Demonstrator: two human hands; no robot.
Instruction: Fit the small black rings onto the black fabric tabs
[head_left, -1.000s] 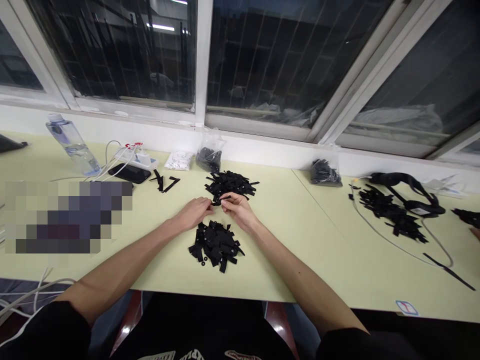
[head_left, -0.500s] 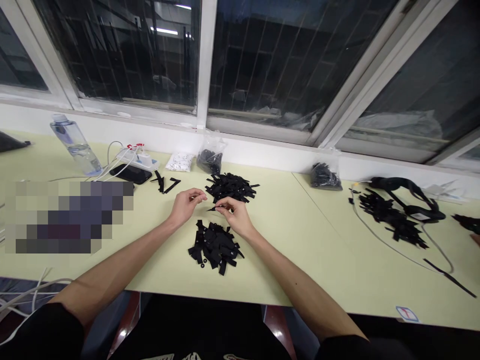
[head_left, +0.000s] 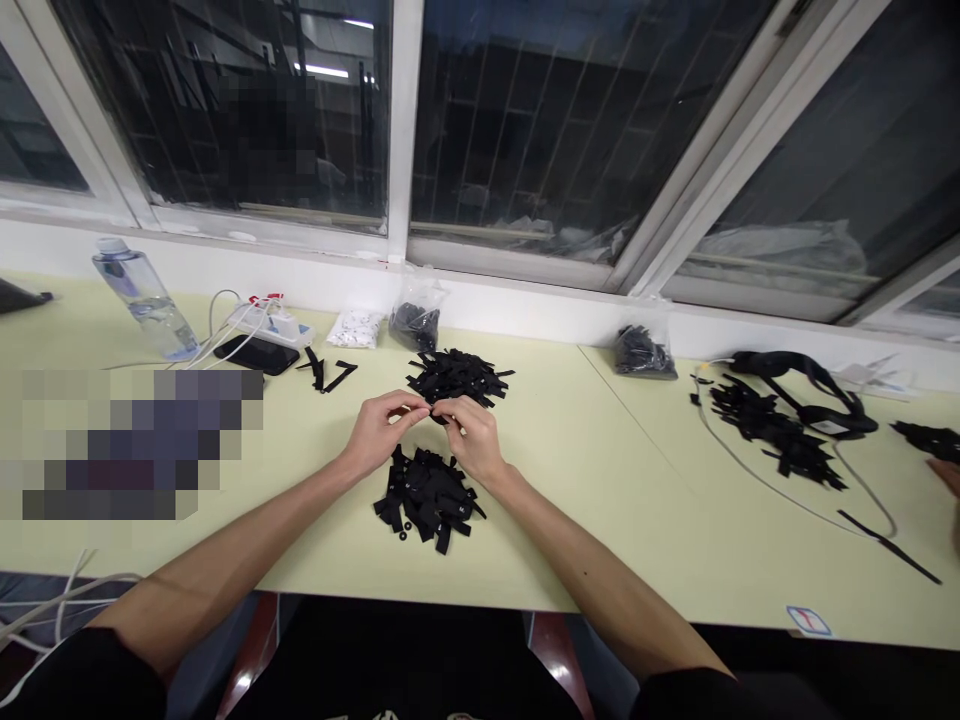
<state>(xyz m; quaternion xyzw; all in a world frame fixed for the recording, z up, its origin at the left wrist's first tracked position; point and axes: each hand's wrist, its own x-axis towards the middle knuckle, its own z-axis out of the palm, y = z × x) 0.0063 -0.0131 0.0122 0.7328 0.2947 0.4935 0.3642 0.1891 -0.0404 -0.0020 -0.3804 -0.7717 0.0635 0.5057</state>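
My left hand [head_left: 386, 430] and my right hand [head_left: 469, 432] meet fingertip to fingertip above the pale yellow table [head_left: 570, 480]. Both are pinched on one small black strap piece [head_left: 437, 414] held between them. Just below my hands lies a near pile of black strap pieces [head_left: 427, 494] with small white marks and a few loose black rings. Beyond my hands lies a far pile of black strips [head_left: 457, 374].
At the back stand a water bottle [head_left: 142, 298], a power strip with cables [head_left: 274, 320], a black phone [head_left: 256, 353], a bag of white parts [head_left: 357, 327] and two bags of black parts [head_left: 414, 318]. On the right lie more black strips [head_left: 772, 430] and a cable. Another person's hand [head_left: 946, 478] shows at the right edge.
My left hand, which had drawn away half a second ago, has come back to my right hand, and both now pinch the black piece together.
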